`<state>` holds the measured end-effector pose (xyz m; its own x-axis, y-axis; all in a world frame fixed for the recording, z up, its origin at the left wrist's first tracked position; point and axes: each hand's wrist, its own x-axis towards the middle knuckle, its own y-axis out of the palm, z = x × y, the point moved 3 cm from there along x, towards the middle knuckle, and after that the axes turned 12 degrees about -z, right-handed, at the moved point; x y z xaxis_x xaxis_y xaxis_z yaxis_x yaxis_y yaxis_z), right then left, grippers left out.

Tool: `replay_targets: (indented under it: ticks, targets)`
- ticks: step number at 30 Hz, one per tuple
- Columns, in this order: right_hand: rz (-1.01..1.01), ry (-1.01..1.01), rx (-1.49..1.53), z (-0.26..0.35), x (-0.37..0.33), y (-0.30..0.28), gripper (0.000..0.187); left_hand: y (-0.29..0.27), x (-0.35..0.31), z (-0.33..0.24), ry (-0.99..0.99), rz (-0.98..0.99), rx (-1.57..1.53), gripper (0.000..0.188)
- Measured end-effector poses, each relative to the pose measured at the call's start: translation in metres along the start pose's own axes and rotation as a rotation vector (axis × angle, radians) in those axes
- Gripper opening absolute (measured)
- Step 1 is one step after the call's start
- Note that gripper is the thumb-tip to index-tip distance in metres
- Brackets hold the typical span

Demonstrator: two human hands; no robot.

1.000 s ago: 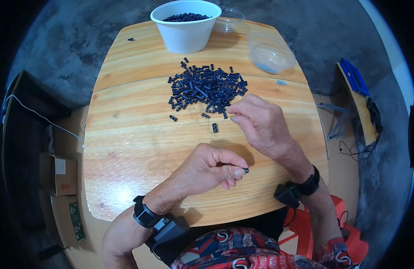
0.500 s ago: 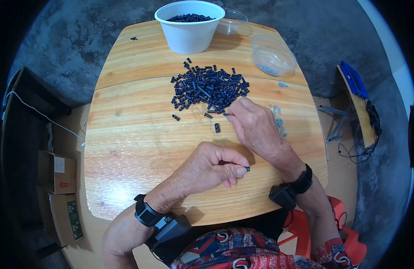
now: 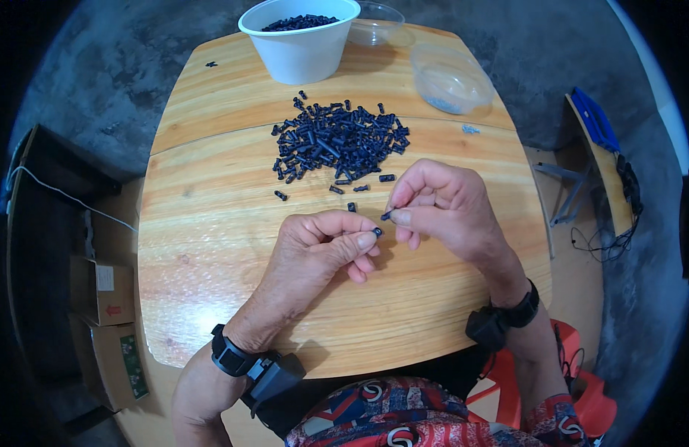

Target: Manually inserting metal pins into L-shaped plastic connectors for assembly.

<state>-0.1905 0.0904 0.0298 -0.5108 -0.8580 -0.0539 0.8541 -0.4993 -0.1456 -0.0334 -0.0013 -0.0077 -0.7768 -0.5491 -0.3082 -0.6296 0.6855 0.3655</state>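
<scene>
My left hand (image 3: 314, 249) pinches a small black plastic piece (image 3: 378, 232) between thumb and forefinger, its round end showing. Just to the right, my right hand (image 3: 452, 212) grips a second small dark piece (image 3: 386, 216) at its fingertips, close to the first but apart from it. Both hands hover over the near half of the table. Beyond them spreads a loose pile of short black plastic parts (image 3: 337, 141). A few strays, among them a black part (image 3: 352, 207) behind my left hand, lie at its near edge.
A white tub (image 3: 299, 56) filled with black parts stands at the far edge. Beside it are two clear bowls, the nearer bowl (image 3: 471, 86) holding small silvery pieces. A few silvery bits (image 3: 470, 130) lie on the wooden table (image 3: 210, 261). Cardboard boxes (image 3: 109, 298) stand left of it.
My right hand has drawn back from the pile toward my left hand, carrying a small dark piece. The left hand has risen slightly to meet it, still pinching its black part.
</scene>
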Motion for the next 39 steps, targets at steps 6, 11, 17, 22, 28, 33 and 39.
replay_targets:
  ticks: [6,11,17,22,28,33,39]
  targets:
    - [0.010,-0.083,-0.029,0.004,-0.005,0.002,0.008,-0.003,0.002,0.002,-0.008,-0.004,-0.045,0.015]
    - [0.034,-0.203,-0.179,0.004,-0.006,0.003,0.009,-0.002,0.003,0.002,-0.010,-0.021,-0.050,0.015]
    - [0.026,-0.403,-0.359,0.010,-0.006,0.007,0.009,-0.003,0.003,0.003,-0.001,-0.012,-0.056,0.016]
    - [0.053,-0.577,-0.503,0.016,-0.008,0.007,0.007,-0.002,0.003,0.002,0.010,-0.006,-0.023,0.016]
    - [0.038,-0.619,-0.528,0.011,-0.011,0.011,0.004,0.001,0.001,0.000,0.021,-0.045,0.051,0.014]
    - [-0.012,-0.571,-0.535,0.009,-0.012,0.018,0.003,-0.001,0.001,0.003,0.056,-0.062,0.113,0.012]
    - [-0.059,-0.214,-0.345,0.001,-0.008,0.023,0.004,0.003,0.002,0.000,0.063,-0.117,0.137,0.011]
